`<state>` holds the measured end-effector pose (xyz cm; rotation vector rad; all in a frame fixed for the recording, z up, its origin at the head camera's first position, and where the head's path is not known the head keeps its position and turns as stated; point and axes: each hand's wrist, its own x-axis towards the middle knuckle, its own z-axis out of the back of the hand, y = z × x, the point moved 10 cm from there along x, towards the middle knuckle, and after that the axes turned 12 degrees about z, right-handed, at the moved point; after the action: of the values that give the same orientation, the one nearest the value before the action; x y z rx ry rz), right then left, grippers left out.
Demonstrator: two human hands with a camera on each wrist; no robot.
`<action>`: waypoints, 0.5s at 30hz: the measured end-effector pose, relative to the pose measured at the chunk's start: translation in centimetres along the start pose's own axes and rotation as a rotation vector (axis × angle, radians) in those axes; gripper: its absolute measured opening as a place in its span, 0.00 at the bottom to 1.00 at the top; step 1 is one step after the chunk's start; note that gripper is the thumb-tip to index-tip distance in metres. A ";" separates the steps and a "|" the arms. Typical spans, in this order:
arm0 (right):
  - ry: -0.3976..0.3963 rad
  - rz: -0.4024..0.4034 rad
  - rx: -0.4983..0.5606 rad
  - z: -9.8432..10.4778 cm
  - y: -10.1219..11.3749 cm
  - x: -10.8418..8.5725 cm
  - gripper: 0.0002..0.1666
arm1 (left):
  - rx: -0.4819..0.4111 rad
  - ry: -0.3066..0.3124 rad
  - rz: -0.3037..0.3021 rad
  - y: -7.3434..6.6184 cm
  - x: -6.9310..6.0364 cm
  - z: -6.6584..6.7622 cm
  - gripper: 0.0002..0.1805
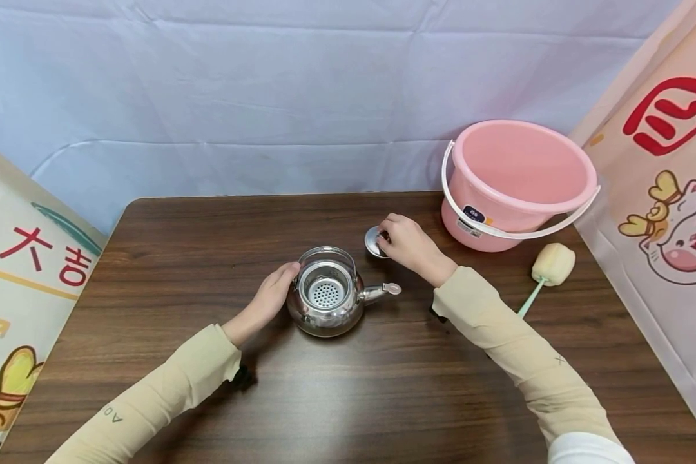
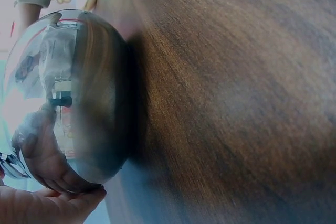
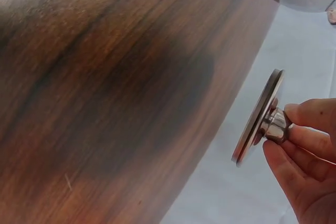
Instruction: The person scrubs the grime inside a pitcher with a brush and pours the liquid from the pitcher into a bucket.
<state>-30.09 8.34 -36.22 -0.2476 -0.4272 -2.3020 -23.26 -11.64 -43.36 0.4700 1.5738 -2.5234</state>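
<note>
A shiny steel teapot stands upright on the table, its spout pointing right and its handle raised. Inside its uncovered mouth sits a perforated strainer. My left hand rests against the teapot's left side with fingers extended; in the left wrist view its fingers touch the rounded steel wall. To the right of the teapot, my right hand pinches the knob of a round steel lid. The right wrist view shows the lid edge-on, thumb and fingertips around its knob, held clear of the tabletop.
A pink bucket with a white handle stands at the table's back right. Beside it lies a sponge brush with a green stick, partly hidden by the right sleeve. The brown wooden table meets a pale cloth backdrop behind.
</note>
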 end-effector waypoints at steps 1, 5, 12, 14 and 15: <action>0.003 -0.002 0.000 -0.1 -0.1 0.0 0.10 | -0.003 0.001 0.002 0.0 0.0 0.0 0.28; 0.015 -0.007 -0.003 -0.7 -0.6 -0.1 0.10 | -0.010 0.004 0.012 0.1 0.1 0.0 0.29; 0.043 -0.010 0.000 -1.7 -1.1 -0.3 0.10 | -0.011 0.012 0.010 0.0 0.1 0.0 0.29; 0.048 -0.009 0.002 -1.9 -1.2 -0.3 0.10 | -0.011 0.017 0.013 0.0 0.1 -0.1 0.29; 0.050 -0.010 0.004 -2.0 -1.2 -0.3 0.10 | -0.009 0.016 0.013 0.0 0.0 -0.1 0.29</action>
<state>-30.87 8.59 -38.46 -0.1854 -0.4084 -2.3118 -23.28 -11.59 -43.39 0.4993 1.5825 -2.5080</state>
